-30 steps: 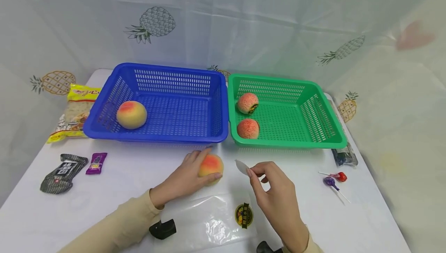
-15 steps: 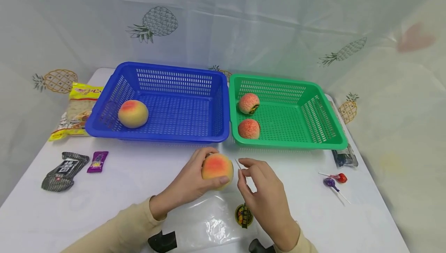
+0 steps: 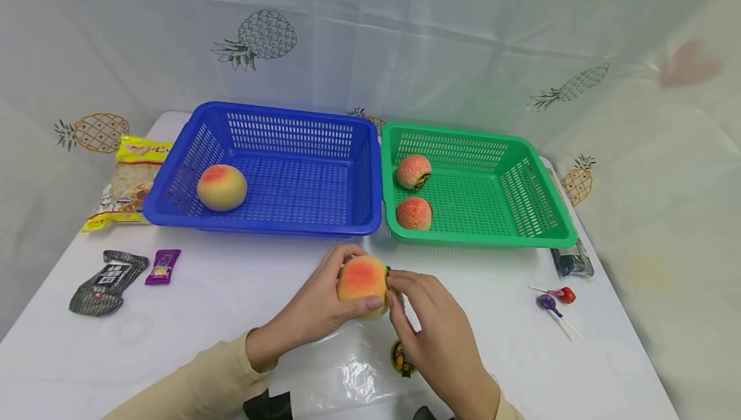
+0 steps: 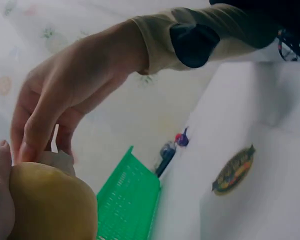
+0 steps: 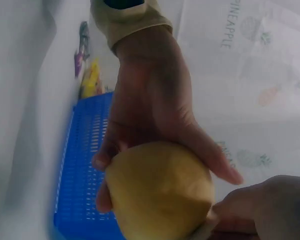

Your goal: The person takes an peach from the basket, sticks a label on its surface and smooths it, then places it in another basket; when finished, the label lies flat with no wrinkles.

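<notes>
My left hand (image 3: 315, 304) grips a yellow-and-red peach (image 3: 360, 280) above the table, thumb on the near side and fingers behind. At the peach's right side my right hand (image 3: 437, 333) pinches a small sticker (image 3: 388, 271); its dark edge touches the peach. From the left wrist view, the sticker's pale side (image 4: 59, 160) shows under the right fingertips. Most of the sticker is hidden by the fingers. Below the hands, a clear plastic sheet (image 3: 341, 368) carries another round black-and-gold sticker (image 3: 399, 357), partly covered by the right hand.
A blue basket (image 3: 260, 226) holds one peach (image 3: 222, 188). Beside it, a green basket (image 3: 480, 238) holds two speckled red peaches (image 3: 413, 213). Left lie a yellow food bag (image 3: 130, 179), a dark patterned packet (image 3: 107, 283) and a purple candy (image 3: 163, 267); right, two lollipops (image 3: 547, 302).
My left hand has lifted the peach and brought it slightly right. The right hand has moved left, carrying the sticker to the peach's side.
</notes>
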`<state>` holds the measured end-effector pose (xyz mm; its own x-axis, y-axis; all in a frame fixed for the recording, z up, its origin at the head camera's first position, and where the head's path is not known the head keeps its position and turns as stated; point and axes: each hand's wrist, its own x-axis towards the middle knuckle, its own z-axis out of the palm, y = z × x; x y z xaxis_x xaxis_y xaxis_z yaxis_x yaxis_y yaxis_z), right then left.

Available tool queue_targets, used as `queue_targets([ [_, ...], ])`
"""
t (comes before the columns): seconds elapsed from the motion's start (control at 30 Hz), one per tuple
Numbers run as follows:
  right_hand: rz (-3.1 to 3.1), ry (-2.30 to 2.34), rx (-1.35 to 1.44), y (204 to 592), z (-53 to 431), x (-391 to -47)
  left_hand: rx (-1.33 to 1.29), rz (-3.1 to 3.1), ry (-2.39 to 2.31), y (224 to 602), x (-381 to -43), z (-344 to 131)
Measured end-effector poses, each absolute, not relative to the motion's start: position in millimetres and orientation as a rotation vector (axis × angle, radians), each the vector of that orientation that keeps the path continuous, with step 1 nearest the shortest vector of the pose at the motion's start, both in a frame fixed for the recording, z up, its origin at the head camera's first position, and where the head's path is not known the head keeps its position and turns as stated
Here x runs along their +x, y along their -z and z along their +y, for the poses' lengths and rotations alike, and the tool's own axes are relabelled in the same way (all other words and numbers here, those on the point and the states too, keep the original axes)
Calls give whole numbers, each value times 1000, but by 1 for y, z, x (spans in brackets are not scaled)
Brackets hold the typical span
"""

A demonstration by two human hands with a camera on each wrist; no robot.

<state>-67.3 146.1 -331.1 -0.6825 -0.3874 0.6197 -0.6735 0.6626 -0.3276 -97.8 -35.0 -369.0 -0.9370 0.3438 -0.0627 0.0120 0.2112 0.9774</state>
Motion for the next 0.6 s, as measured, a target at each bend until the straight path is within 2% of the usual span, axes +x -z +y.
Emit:
queue_targets([
  [0.27,-2277,-743,1014,317,147,-70,440,1660,-1917,364,-99,-44],
  [0.43,-2063,-644,1156,311,146,-75,484,1498,-1905,358,-96,-45],
  [0.6,-1827,-596,1178,310,143,-79,454,1373,-1934,353,-90,-43],
])
